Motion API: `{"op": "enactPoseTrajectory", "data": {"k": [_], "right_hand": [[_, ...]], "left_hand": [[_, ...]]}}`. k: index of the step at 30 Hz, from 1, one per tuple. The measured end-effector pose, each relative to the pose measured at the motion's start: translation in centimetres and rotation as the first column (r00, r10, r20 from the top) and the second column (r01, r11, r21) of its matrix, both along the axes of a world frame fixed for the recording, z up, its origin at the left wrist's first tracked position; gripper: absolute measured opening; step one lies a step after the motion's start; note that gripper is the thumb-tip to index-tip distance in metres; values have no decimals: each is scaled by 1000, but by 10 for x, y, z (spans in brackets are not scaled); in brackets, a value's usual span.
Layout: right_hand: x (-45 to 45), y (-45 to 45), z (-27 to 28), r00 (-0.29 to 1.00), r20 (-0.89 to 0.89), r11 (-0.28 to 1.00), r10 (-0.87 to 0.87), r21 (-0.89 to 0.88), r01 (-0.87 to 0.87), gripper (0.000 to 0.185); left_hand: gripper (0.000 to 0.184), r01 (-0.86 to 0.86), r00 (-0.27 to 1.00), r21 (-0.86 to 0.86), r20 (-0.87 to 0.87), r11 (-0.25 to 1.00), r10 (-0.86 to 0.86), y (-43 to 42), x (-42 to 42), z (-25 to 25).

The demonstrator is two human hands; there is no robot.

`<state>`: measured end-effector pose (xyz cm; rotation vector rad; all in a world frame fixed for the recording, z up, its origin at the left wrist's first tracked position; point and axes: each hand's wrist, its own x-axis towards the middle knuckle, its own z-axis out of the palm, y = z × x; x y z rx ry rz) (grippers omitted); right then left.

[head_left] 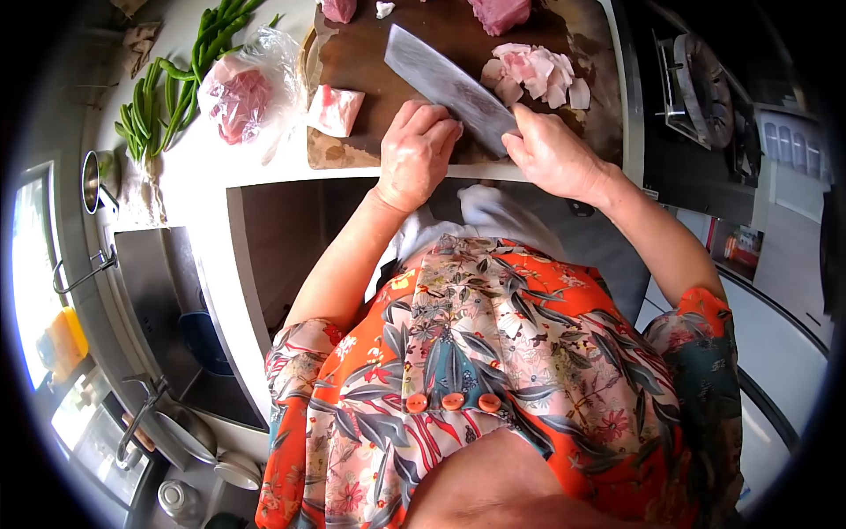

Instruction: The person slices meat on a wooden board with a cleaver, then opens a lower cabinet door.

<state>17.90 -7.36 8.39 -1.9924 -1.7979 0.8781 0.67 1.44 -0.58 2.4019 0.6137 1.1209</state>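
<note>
My right hand (560, 152) is closed round the handle end of a cleaver (449, 84), whose broad blade slants up and left over the brown cutting board (370, 57). My left hand (417, 148) has its fingers curled beside the blade, near the board's front edge. Whatever those fingers hold is hidden. A pale, fatty meat chunk (336, 111) lies left of my left hand. Beyond my right hand is a pile of sliced pink meat (536, 76). Another meat piece (500, 12) and a smaller one (338, 9) are at the board's far side.
Left of the board, a clear plastic bag (242, 99) with meat inside rests on the white counter (198, 189). Long green vegetables (189, 70) lie past it. A sink (176, 309) is at the left, and a round metal-rimmed appliance (705, 88) stands at the right.
</note>
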Motion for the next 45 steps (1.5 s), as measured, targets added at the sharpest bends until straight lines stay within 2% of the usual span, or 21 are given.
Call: {"op": "enactPoseTrajectory", "data": {"k": [1,4,10,12,14,17,21,24,25,27,30,31,34,37,38,39,40,42,45], "right_hand": [[-2,6,5,1000,-8,998,10,-62,-10,15],[-15,28,0,992,90,994,88,51,-93,15],[6,2,-2,999,14,999,-35,-11,36,19],[15,-17,2,996,4,995,-90,-41,91,20],[21,-25,6,992,32,992,-120,-28,121,20],[28,-29,6,988,49,988,-146,52,143,19],[27,-28,13,976,-10,972,-217,87,217,18],[27,-27,14,968,-53,962,-245,113,250,19],[27,-27,13,967,-60,959,-247,129,253,19],[26,-27,15,949,-110,949,-297,76,306,19],[27,-28,12,940,-138,944,-314,62,324,19],[28,-28,11,940,-139,944,-311,68,322,19],[24,-30,14,946,-117,949,-301,63,309,18],[16,-31,9,967,-126,965,-223,114,238,18],[9,-30,15,966,-101,969,-237,49,242,18],[7,-30,7,976,-96,976,-194,81,202,18],[5,-30,0,985,-88,981,-151,112,160,18],[0,-27,-1,991,-69,991,-113,67,118,18],[-3,-22,-5,997,-43,996,-66,57,69,18]], "left_hand": [[12,10,1000,5,8,1000,-10,0,0,0],[13,47,999,13,-17,999,-47,-2,1,1],[14,-31,999,20,-29,999,32,-9,-5,6],[17,-58,993,-10,-107,998,56,-9,-14,12],[16,-62,986,-45,-157,997,55,-7,-18,21],[10,-86,951,-11,-299,996,79,-3,-20,28],[1,-115,933,24,-341,993,116,6,-18,29],[7,-114,940,-71,-330,991,85,11,-17,35],[7,-123,952,-254,-303,959,42,11,-15,42],[8,-117,975,-588,-223,800,-21,11,-9,60],[14,8,999,-723,35,691,25,10,5,63],[15,-7,999,-729,19,684,30,8,9,62],[17,-99,981,-337,-190,936,35,7,4,34],[15,-115,969,-318,-246,941,35,-2,-8,31],[15,-123,967,-326,-252,937,39,-4,-11,30],[14,-137,963,-329,-264,934,48,-4,-12,31],[13,-141,969,-290,-237,947,72,-3,-11,30],[12,-156,977,-212,-180,965,118,0,-7,27],[10,-172,959,-51,-238,984,155,4,1,19]]}}
